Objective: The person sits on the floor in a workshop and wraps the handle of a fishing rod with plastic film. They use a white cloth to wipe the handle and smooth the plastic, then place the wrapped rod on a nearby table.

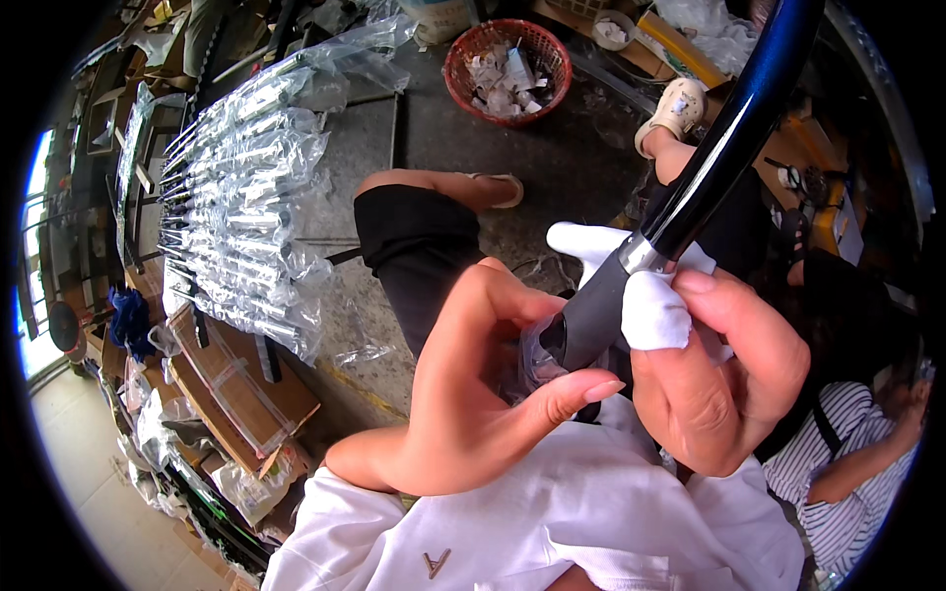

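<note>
I couldn't see the glossy tube (pixel 734 133) beyond the top edge; the black grip (pixel 594 310) partly hid the left hand (pixel 468 394).

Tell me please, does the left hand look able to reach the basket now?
Probably not: the left hand is busy at the black grip, and the basket stands on the floor, beyond the left foot.

Left forearm (pixel 360 459) enters from the lower left; the wrist (pixel 419 455) is angled upward. Left hand (pixel 468 389): fingers curled, partly hidden; thumb (pixel 576 394) extended to the right, nail visible. Right hand (pixel 717 414): positioned beside the left, fingers bent inward; thumb (pixel 734 310) flexed, its tip near the white-covered fingertip (pixel 656 313). Right forearm: hidden.
</note>
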The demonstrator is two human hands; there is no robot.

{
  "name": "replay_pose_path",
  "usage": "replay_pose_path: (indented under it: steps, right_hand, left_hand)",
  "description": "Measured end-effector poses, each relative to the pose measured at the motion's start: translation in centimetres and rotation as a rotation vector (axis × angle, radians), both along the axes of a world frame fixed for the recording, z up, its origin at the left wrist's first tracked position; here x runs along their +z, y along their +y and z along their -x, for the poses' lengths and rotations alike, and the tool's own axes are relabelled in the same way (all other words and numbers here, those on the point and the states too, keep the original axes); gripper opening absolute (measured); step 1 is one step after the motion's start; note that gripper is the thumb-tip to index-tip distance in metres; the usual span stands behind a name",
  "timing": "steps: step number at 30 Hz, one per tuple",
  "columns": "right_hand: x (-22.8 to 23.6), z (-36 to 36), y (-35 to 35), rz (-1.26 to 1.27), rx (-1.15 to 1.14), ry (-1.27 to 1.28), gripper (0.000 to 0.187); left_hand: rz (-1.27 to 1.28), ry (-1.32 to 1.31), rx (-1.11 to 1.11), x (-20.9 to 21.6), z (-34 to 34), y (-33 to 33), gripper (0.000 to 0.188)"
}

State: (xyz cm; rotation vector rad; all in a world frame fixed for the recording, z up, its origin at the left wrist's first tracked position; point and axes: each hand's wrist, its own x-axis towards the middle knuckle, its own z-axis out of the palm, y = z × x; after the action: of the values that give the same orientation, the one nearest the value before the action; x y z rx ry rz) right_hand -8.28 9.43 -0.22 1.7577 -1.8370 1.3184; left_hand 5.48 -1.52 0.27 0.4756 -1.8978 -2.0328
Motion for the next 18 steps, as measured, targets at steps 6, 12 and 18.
replay_pose_path:
  steps: [6, 12, 18]
  right_hand:
    - [-0.4, 0.4, 0.1, -0.022, -0.043, 0.011, 0.031]
    - [0.8, -0.4, 0.6, -0.114, -0.026, 0.008, 0.033]
    - [-0.5, 0.1, 1.1, -0.020, -0.062, -0.093, 0.033]
  left_hand:
    - [-0.440, 0.021, -0.019, -0.3, 0.1, 0.2, 0.040]
    - [-0.097, 0.043, 0.109, -0.6, 0.5, 0.8, 0.040]
    - [-0.731, -0.017, -0.123, 0.1, 0.2, -0.2, 0.030]
